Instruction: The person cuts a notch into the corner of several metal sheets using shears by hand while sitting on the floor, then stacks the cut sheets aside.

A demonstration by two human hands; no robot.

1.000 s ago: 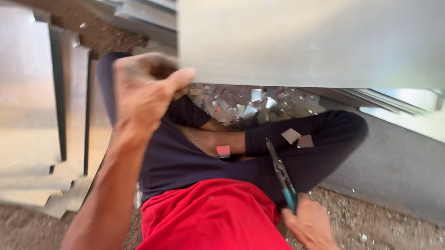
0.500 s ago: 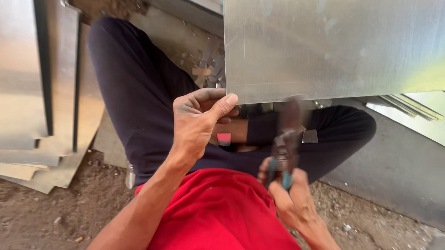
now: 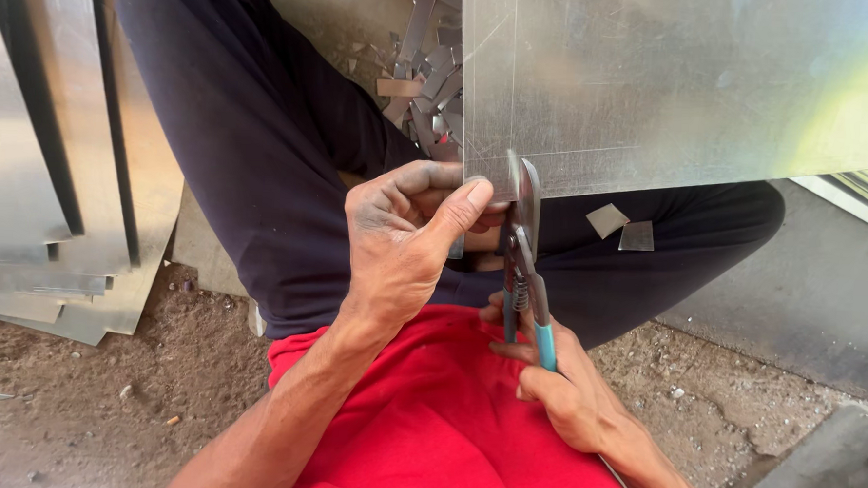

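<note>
Snips, gripped in the right hand, bite the lower edge of the metal sheet held over the lap; the left hand pinches that edge just beside the blades. Cutting looks under way, so steady support matters. Offcuts lie on the trousers, stacked sheets crowd the left, and the ground to the right lies open.

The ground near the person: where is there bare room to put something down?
Bare dirt lies free between the stacked metal sheets and the red shirt. More gravelly ground lies free right of the leg. Scrap offcuts crowd the space beyond the big sheet.
</note>
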